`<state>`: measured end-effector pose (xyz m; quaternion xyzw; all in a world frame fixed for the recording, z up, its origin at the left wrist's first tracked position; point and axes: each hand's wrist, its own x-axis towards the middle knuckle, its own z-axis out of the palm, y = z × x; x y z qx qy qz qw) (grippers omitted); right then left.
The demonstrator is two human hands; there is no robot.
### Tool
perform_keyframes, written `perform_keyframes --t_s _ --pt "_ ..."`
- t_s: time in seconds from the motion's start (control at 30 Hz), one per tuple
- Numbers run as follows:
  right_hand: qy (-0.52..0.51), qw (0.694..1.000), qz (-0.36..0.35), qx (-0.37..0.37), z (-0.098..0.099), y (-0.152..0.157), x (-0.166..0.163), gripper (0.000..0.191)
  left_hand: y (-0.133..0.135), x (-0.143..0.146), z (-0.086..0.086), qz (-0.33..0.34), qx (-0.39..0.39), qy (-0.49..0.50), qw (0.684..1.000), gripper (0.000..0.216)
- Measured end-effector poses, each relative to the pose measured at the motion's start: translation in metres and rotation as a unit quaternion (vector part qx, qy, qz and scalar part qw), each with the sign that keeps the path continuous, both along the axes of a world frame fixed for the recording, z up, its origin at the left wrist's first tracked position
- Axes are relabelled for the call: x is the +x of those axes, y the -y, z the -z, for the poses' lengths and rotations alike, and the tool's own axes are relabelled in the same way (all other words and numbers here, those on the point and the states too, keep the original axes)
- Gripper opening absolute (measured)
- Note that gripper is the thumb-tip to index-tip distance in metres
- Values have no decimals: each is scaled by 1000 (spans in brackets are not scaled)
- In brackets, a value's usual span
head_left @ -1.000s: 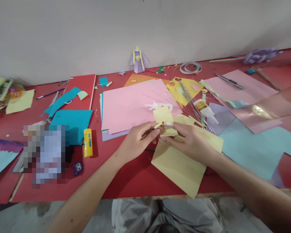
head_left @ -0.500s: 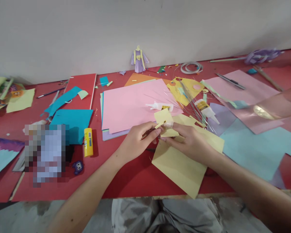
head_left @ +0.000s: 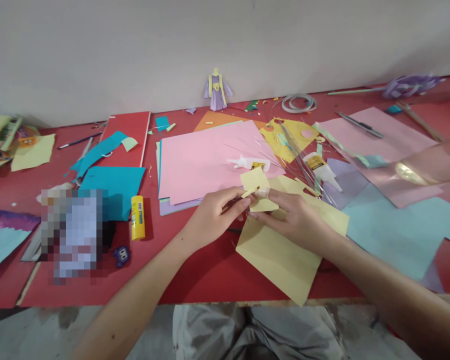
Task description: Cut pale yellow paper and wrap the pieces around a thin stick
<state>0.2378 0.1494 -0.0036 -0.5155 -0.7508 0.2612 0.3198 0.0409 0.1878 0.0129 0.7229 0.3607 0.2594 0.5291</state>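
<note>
My left hand (head_left: 225, 206) pinches a narrow pale yellow paper strip (head_left: 250, 192) between thumb and forefinger. From the other side my right hand (head_left: 294, 214) closes in, its forefinger at the strip's far end and its thumb lower down. A whitish wrap or tape (head_left: 262, 192) shows at that forefingertip. Just behind the fingers is a small pale yellow paper piece (head_left: 254, 176). Below the hands lies a larger pale yellow sheet (head_left: 281, 260). What sits between the lower fingers is hidden.
A glue bottle (head_left: 253, 163) lies on stacked pink paper (head_left: 195, 165); another bottle (head_left: 320, 167) lies right, near thin wires (head_left: 300, 160). A glue stick (head_left: 138, 217) stands left. A paper doll dress (head_left: 216, 92) leans against the wall. Another person's forearm (head_left: 442, 160) reaches in right.
The view has shifted very slightly. Both hands keep nearly the same pose around the paper strip, and nothing on the table has visibly moved.
</note>
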Motion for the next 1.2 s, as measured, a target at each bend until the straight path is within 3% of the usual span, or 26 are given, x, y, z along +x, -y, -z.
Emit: perform_keyframes --t_s 0.3,0.57,1.2 --pt "28 999 -15 -26 -4 -1 -1 18 1 1 2 12 63 -37 997 20" --pt "171 984 -44 17 1 1 -1 15 1 -1 7 29 90 -96 991 24" --pt "165 985 -39 31 -1 1 -1 13 1 0 5 35 77 -77 993 23"
